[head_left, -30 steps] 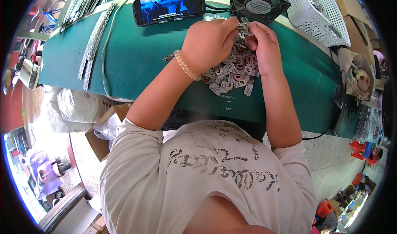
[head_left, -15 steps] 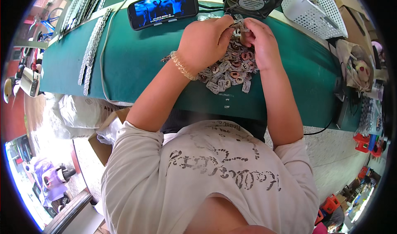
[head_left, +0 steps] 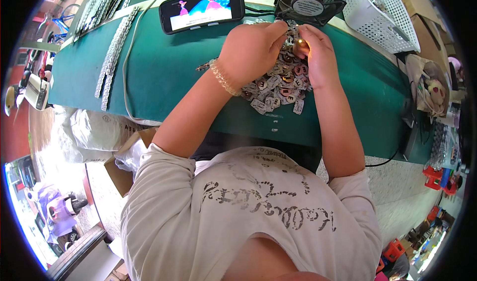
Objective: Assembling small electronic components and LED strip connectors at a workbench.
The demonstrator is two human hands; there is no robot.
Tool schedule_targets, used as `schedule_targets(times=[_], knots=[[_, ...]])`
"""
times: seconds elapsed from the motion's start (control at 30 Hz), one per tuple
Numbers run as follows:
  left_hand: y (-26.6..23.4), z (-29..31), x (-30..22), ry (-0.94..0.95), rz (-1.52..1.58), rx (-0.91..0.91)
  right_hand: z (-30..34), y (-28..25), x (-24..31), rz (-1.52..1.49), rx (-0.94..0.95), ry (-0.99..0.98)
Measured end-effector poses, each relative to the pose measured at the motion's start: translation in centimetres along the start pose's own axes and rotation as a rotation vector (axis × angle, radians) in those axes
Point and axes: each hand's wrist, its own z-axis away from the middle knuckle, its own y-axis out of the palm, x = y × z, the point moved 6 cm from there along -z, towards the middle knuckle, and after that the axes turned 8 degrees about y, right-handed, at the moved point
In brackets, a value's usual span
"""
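Note:
A heap of small flat metal pieces (head_left: pixel 280 89), silvery with some coppery ones, lies on the green tabletop (head_left: pixel 184 89) before me. Over its far end my left hand (head_left: pixel 252 50) is closed, thumb and forefinger pinched together. A small silvery metal piece (head_left: pixel 291 31) shows at these fingertips, between my two hands. My right hand (head_left: pixel 319 55) sits just to its right with curled fingers, and what they grip is largely hidden. An orange glint shines by the right fingers. The lower fingers of my left hand are out of sight behind its back.
Behind the heap stand a phone (head_left: pixel 201 10) with a lit screen and a black fan (head_left: pixel 309 3). A white perforated basket (head_left: pixel 380 20) is at the back right. Long metal strips (head_left: pixel 117 55) and a pale cable (head_left: pixel 127 67) lie at left. A plastic bag (head_left: pixel 428 87) hangs on the right.
The whole view has shifted slightly. My hands stay together over the heap, with small finger movements. An orange glint has appeared at the right fingers, and the phone's picture is different.

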Motion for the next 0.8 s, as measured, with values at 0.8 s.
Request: schedule_targets(times=[0.8], knots=[[-1.7,-0.8,-0.3,0.128,0.505,0.127,1.1,-0.2,0.6,0.311,0.092,-0.234]])
